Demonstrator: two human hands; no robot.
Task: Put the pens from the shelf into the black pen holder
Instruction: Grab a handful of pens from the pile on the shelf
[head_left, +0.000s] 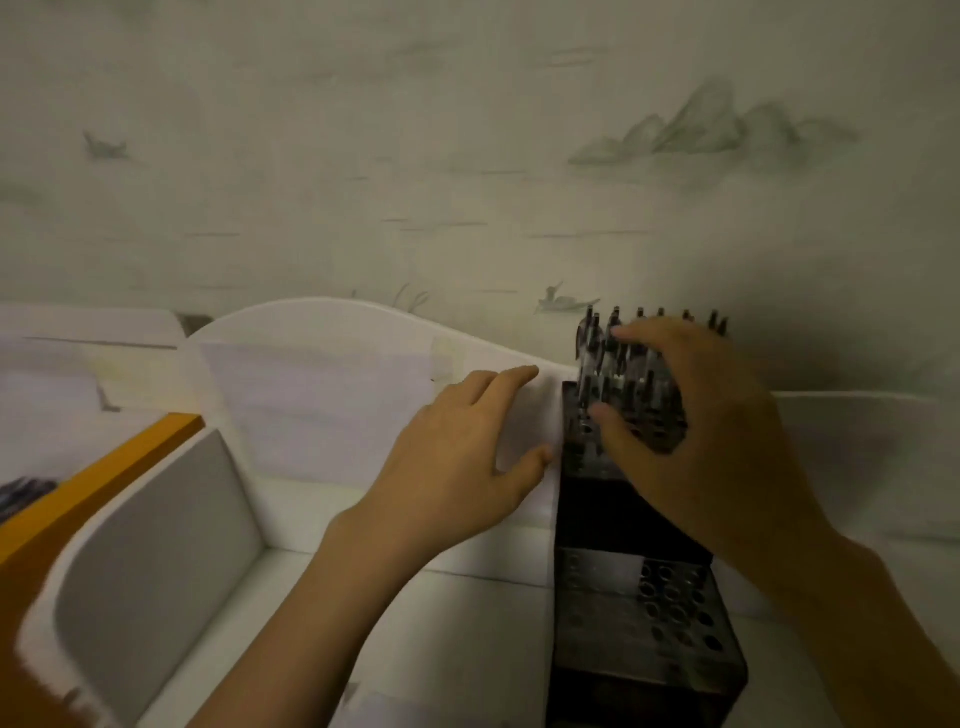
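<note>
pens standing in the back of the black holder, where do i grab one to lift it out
Pinch a clear-barrelled black-capped pen by its capped upper end, coming from above. The pens stand upright and crowded in the tall black perforated pen holder, so only their tops are free. The right hand already reaches over them.

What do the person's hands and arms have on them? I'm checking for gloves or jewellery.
Both the left hand and the right hand are bare: no gloves, rings, watch or bracelet show. Both forearms are uncovered, with no sleeve in view.

No legible text, labels or numbers anywhere.
</note>
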